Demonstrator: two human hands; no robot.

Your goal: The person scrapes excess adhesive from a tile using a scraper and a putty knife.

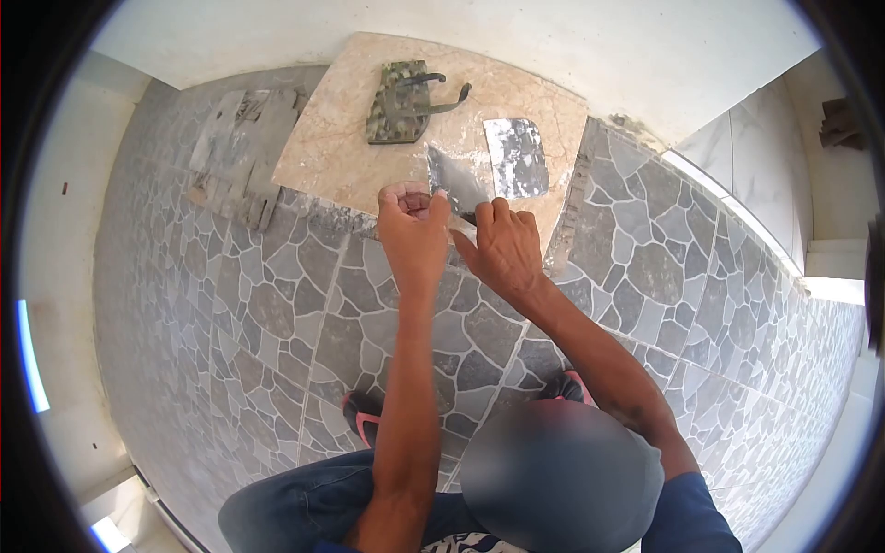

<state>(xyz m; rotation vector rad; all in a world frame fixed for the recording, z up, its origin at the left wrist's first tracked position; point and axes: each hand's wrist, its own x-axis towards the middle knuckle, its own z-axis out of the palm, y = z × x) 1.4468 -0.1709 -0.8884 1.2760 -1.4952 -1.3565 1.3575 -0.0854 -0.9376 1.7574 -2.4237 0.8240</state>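
Note:
A thin grey plate with a shiny face (458, 187) is held up at the near edge of the beige marbled board (341, 138). My left hand (413, 226) has its fingers curled at the plate's left side, thumb against its lower corner. On the right, my right hand (502, 247) grips a dark part at the plate's lower right, fingers closed. Just beyond, a second plate, blotched white and dark (516, 158), lies flat on the board. A camouflage-patterned pad with dark straps (395, 103) rests further back on the left.
Worn, stained boards (226, 152) lie on the stone-patterned floor (277, 295) to the left. A white wall (461, 37) stands behind the board. My knees and shoes are below, with a grey rounded cap (562, 475) at the bottom. A white step edge (737, 217) runs along the right.

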